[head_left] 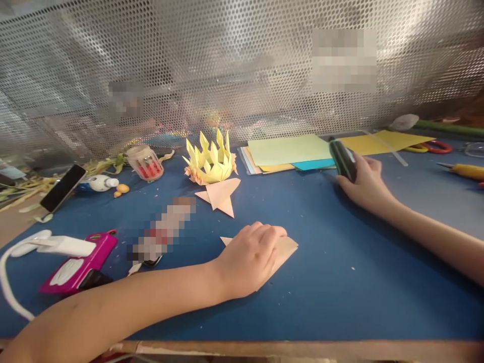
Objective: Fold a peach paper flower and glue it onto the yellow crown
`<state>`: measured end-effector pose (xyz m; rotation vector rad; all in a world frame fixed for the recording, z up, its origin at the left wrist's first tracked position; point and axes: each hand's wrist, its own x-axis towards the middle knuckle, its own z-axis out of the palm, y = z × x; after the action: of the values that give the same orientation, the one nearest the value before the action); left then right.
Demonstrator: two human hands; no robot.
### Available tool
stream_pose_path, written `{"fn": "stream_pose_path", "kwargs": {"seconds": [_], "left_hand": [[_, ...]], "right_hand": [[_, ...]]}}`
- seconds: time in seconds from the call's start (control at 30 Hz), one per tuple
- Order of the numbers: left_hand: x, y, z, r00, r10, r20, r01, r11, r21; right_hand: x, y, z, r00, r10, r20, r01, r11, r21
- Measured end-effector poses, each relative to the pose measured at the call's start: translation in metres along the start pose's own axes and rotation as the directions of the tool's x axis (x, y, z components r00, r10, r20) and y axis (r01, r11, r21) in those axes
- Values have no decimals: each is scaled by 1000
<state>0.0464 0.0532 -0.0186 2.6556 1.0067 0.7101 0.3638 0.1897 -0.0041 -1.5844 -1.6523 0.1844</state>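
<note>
My left hand (254, 257) is closed over a folded piece of pale paper (285, 252) lying on the blue tabletop, and hides most of it. On the right, my right hand (363, 181) is wrapped round a dark green object (342, 159) beside the paper sheets; it looks like a stapler, partly hidden by the fingers. Two pale folded paper pieces (223, 194) lie overlapping in front of a yellow folded-paper crown shape (212, 161) with upright points.
Stacked coloured sheets (287, 149) and a yellow sheet (385, 142) lie at the back before a perforated metal panel (227, 65). Red-handled scissors (438, 146) are at right. A phone (63, 188), a jar (145, 163) and a magenta item (81, 264) with a white cable are left.
</note>
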Motion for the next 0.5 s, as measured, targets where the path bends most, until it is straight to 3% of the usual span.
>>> {"fn": "stream_pose_path", "kwargs": {"seconds": [0.07,0.13,0.2,0.3,0.37,0.43,0.5], "left_hand": [[0,0,0,1000,-1,-20,1,1000,0],[0,-1,0,999,-16,-48,16,1000,-8],[0,-2,0,997,-29,-70,27,999,-27],[-1,-2,-2,996,-21,-83,16,998,-66],[-2,-1,-5,996,-15,-85,7,995,-100],[-2,1,-8,996,-22,-84,8,986,-164],[-3,2,-12,997,-38,-68,20,968,-251]], "right_hand": [[-14,-14,0,996,-84,-38,83,996,-36],[-36,-34,-2,975,-217,47,217,976,-6],[-65,-58,-3,895,-354,271,345,935,83],[-106,-94,0,759,-468,452,426,883,198],[-124,-109,1,762,-492,420,418,870,261],[-132,-109,-7,812,-460,359,391,886,250],[-137,-94,-26,876,-386,288,356,922,155]]}}
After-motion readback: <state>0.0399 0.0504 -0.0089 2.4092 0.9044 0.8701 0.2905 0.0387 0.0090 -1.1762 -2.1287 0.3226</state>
